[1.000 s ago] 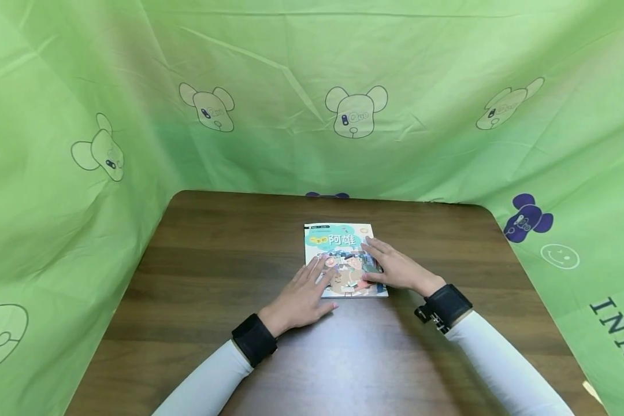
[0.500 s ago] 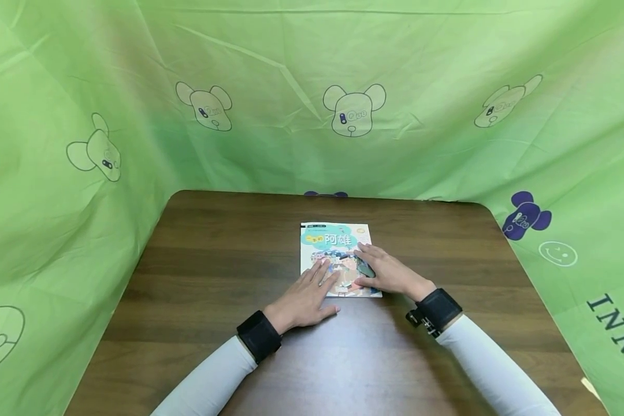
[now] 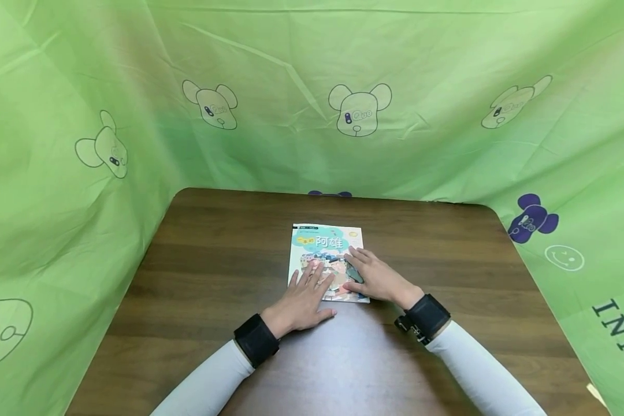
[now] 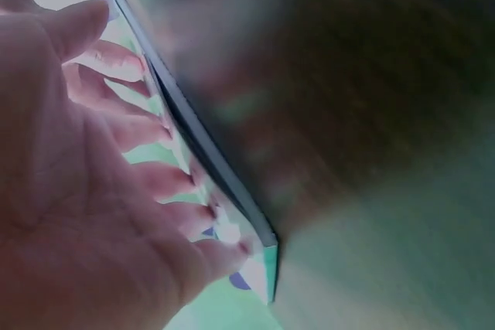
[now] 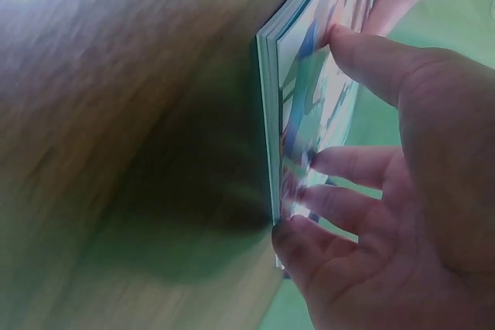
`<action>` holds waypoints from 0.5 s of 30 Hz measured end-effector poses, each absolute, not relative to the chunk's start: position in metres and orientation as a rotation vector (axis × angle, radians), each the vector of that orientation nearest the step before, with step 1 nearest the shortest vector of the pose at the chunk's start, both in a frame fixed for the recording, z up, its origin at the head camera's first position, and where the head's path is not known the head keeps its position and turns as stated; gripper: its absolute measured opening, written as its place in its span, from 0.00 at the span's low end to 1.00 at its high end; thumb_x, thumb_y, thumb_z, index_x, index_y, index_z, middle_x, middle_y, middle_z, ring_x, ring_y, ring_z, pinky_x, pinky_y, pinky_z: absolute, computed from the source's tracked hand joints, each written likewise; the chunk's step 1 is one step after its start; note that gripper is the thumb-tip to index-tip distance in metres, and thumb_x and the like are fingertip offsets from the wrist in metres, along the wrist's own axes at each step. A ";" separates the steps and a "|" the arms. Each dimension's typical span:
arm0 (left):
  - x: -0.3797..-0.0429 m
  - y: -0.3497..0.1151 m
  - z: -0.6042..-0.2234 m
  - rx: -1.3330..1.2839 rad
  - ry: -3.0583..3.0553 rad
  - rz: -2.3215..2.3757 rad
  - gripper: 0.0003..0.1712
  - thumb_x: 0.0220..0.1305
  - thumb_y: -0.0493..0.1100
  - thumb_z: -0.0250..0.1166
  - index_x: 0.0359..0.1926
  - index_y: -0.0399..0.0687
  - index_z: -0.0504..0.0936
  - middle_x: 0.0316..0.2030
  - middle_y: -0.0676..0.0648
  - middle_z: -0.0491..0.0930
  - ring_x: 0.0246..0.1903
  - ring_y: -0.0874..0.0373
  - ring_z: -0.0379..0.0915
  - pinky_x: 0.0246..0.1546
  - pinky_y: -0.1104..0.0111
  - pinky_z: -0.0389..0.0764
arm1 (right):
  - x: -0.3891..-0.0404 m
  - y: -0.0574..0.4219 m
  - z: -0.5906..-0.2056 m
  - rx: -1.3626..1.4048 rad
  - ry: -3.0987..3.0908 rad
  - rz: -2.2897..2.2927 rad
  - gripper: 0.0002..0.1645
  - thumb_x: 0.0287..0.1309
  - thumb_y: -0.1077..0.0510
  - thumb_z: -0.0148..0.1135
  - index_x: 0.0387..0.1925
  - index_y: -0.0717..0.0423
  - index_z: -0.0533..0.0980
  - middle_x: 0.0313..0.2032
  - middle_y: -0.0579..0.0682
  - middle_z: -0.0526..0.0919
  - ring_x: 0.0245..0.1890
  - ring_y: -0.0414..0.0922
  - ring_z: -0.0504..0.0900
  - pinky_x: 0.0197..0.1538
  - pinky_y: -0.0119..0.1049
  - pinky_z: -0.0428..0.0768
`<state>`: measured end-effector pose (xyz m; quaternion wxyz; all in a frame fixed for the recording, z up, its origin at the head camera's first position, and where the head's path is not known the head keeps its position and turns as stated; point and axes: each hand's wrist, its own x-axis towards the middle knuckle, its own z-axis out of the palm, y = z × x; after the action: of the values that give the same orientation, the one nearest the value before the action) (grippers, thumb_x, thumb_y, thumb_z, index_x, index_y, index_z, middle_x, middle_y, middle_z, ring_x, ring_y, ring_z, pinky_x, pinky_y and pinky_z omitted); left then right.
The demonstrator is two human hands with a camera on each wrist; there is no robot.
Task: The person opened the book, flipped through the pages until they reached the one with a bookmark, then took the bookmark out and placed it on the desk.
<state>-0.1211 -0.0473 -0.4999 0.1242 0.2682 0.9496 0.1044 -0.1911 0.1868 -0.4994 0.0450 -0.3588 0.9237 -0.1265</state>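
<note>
A thin picture book (image 3: pixel 326 237) with a pale blue and white illustrated cover lies closed on the brown wooden table. The left hand (image 3: pixel 300 303) rests with spread, straight fingers over the book's lower left part; its thumb is off the near edge, above the table. On the right side of the cover lies the right hand (image 3: pixel 377 278), fingertips touching it. In the left wrist view, the fingertips meet the cover of the book (image 4: pixel 255 268) near its edge. The right wrist view shows the thumb and fingers touching the cover, beside the page edges of the book (image 5: pixel 269 113).
The wooden table (image 3: pixel 213 248) has rounded far corners. A green cloth (image 3: pixel 270 156) with printed bear heads hangs behind it and along both sides. A black band (image 3: pixel 256 340) with a camera is worn on each wrist, over white sleeves.
The book has slid a little to the left across the table, turning slightly. The right hand has moved left with it, while the left hand has stayed nearly in place.
</note>
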 end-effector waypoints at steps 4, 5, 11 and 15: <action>-0.120 -0.050 -0.499 0.746 2.772 0.263 0.49 0.66 0.71 0.49 0.79 0.51 0.50 0.78 0.39 0.41 0.76 0.42 0.31 0.69 0.41 0.48 | -0.191 0.180 -0.497 -1.113 2.816 -0.371 0.46 0.60 0.40 0.61 0.69 0.67 0.65 0.70 0.68 0.62 0.68 0.66 0.61 0.65 0.58 0.65; -0.120 -0.051 -0.498 0.740 2.774 0.254 0.49 0.65 0.71 0.49 0.79 0.51 0.50 0.78 0.39 0.41 0.76 0.42 0.31 0.69 0.41 0.48 | -0.191 0.179 -0.496 -1.116 2.815 -0.371 0.46 0.60 0.40 0.61 0.69 0.67 0.65 0.70 0.68 0.62 0.68 0.66 0.61 0.65 0.58 0.65; -0.117 -0.052 -0.498 0.722 2.774 0.232 0.50 0.65 0.71 0.50 0.79 0.52 0.51 0.78 0.39 0.42 0.76 0.43 0.32 0.69 0.41 0.49 | -0.190 0.181 -0.496 -1.152 2.791 -0.384 0.45 0.61 0.39 0.60 0.70 0.63 0.65 0.71 0.68 0.61 0.69 0.65 0.61 0.65 0.58 0.66; -0.114 -0.052 -0.499 0.730 2.755 0.231 0.50 0.64 0.71 0.50 0.78 0.52 0.52 0.78 0.39 0.43 0.76 0.42 0.34 0.69 0.41 0.51 | -0.187 0.189 -0.496 -1.180 2.741 -0.395 0.46 0.60 0.37 0.60 0.70 0.61 0.66 0.71 0.67 0.61 0.70 0.63 0.60 0.65 0.57 0.67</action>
<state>-0.1144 -0.0517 -0.4987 0.1408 0.2528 0.9539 0.0801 -0.1871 0.1886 -0.4964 0.0656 -0.3912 0.9086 -0.1309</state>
